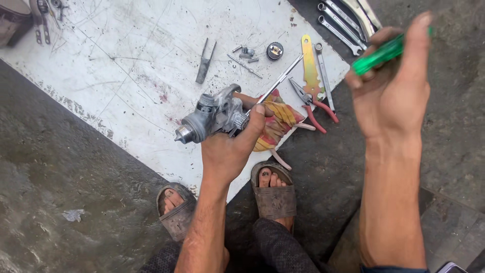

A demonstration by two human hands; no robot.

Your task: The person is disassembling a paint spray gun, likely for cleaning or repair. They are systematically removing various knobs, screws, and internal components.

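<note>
My left hand [230, 146] grips a grey metal carburetor [212, 114], held over a scratched white board [111, 76] with its round end pointing left. My right hand [391, 88] is raised at the right, closed around a tool with a translucent green handle [379, 54]; the tool's tip is hidden behind my fingers. Under the carburetor lies a red and yellow patterned rag [278, 121]. Both my feet in grey sandals [273, 189] show at the bottom.
On the board lie red-handled pliers [310, 103], a yellow flat tool [309, 65], a thin rod [280, 81], a small round black part [275, 50], small screws [246, 52] and a grey forked piece [203, 64]. Several spanners [343, 23] rest on the dark concrete floor at the upper right.
</note>
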